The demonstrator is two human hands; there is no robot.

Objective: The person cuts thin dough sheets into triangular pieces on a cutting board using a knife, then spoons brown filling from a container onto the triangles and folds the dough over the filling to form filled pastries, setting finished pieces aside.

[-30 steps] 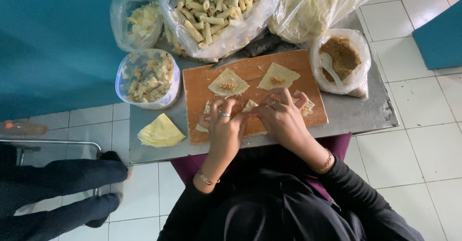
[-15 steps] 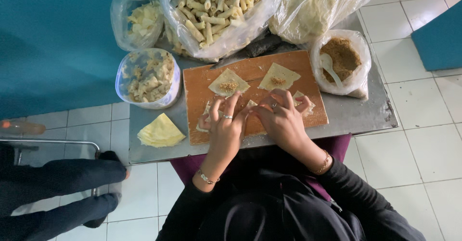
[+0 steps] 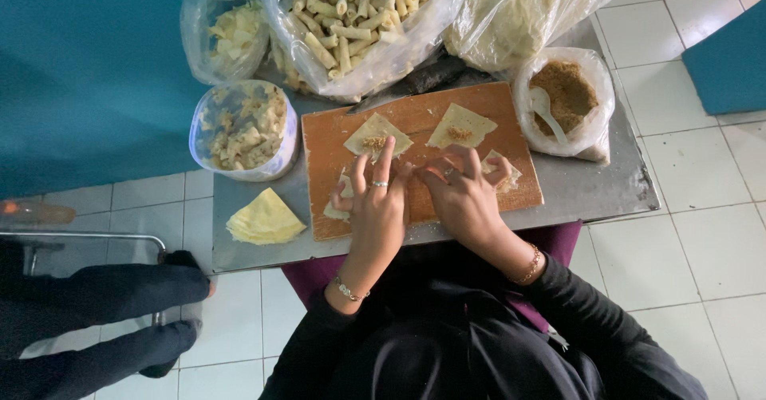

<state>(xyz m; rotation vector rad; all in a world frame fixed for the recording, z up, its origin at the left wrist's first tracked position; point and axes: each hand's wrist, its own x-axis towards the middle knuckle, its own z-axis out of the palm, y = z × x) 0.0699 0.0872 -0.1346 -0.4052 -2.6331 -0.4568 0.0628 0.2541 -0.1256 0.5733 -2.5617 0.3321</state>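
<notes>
a thin pastry wrapper (image 3: 416, 178) sits on the wooden cutting board (image 3: 335, 140), near its middle, and both hands meet over it. the left hand (image 3: 375, 204) lies flat-ish on the board with a ring on one finger, its index finger stretched out toward the wrapper above; its fingertips seem to press the pastry's edge, though the hands cover too much to tell whether it is really pinched. the right hand (image 3: 463, 196) is curled, fingers bent down onto the same piece, and the hold itself is hidden under the knuckles.

two more wrappers with brown filling on them lie flat higher up the board: one triangle (image 3: 377, 135) just above the left hand, another (image 3: 461, 125) above the right. a further filled piece (image 3: 504, 172) peeks out beside the right hand, and a pale one (image 3: 339, 200) shows by the left thumb.

the board rests on a metal table (image 3: 590, 188). to the right stands a bag of brown filling (image 3: 568, 97) with a white spoon (image 3: 547, 112) in it. at the top is a large bag of rolled pastries (image 3: 359, 13). on the left are a plastic tub of scraps (image 3: 241, 128) and a stack of yellow wrappers (image 3: 263, 218).
</notes>
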